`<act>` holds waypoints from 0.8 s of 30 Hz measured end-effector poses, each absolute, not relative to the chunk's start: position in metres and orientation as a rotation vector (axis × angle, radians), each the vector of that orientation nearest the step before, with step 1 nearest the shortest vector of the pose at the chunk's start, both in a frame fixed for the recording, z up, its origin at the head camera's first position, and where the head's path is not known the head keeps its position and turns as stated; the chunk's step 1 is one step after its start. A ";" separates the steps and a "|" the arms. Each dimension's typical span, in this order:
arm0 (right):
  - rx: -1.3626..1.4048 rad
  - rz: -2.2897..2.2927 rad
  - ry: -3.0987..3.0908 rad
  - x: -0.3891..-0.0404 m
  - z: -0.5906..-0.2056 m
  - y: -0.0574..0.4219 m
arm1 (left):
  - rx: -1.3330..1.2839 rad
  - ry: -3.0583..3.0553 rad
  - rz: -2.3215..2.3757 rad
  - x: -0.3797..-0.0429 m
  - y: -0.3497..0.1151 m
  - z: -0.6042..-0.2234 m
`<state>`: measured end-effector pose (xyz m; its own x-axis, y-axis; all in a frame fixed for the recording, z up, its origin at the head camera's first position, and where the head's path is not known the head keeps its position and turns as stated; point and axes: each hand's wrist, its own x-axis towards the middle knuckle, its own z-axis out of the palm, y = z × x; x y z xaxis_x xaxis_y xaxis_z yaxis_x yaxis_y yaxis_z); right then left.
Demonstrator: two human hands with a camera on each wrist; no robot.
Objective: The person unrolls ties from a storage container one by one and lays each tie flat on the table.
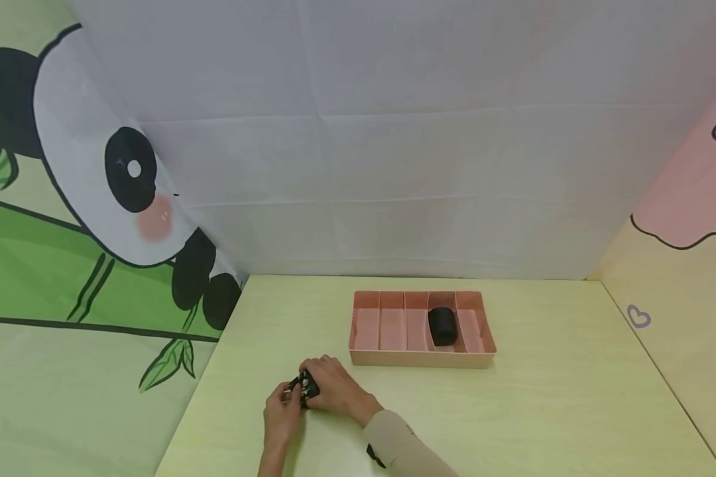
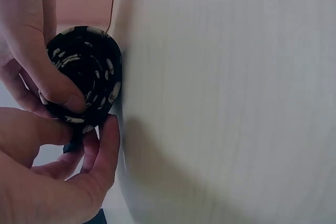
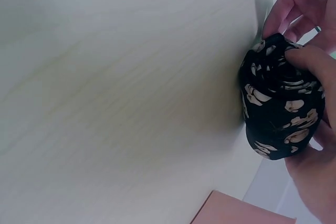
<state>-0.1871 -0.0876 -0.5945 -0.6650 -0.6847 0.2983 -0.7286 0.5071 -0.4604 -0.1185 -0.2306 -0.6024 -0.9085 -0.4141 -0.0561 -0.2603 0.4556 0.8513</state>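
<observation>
A rolled necktie point(image 1: 308, 385), black with cream flowers, is between my two hands over the left part of the table. My right hand point(image 1: 335, 389) grips the roll around its side, and in the left wrist view its thumb presses the spiral end point(image 2: 100, 72). With thumb and fingers, my left hand point(image 1: 282, 416) pinches the loose tail of the tie close to the roll. The right wrist view shows the patterned outer layer point(image 3: 283, 116) wound in a thick coil near the tabletop. The palm side of the right hand is mostly hidden.
A pink divided box point(image 1: 366, 328) stands at the back middle of the table, to the right of the hands. A plain black roll point(image 1: 443, 326) lies in its second compartment from the right. A white wall point(image 1: 394, 165) closes off the back.
</observation>
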 end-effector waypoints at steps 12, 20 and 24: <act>1.262 0.907 -2.716 -0.183 -0.594 -0.094 | 0.598 -2.581 -1.304 -0.117 -0.238 -0.603; 1.237 0.922 -2.765 -0.182 -0.594 -0.093 | 0.572 -2.574 -1.253 -0.118 -0.240 -0.609; 1.243 0.941 -2.763 -0.183 -0.594 -0.093 | 0.548 -2.601 -1.224 -0.119 -0.240 -0.608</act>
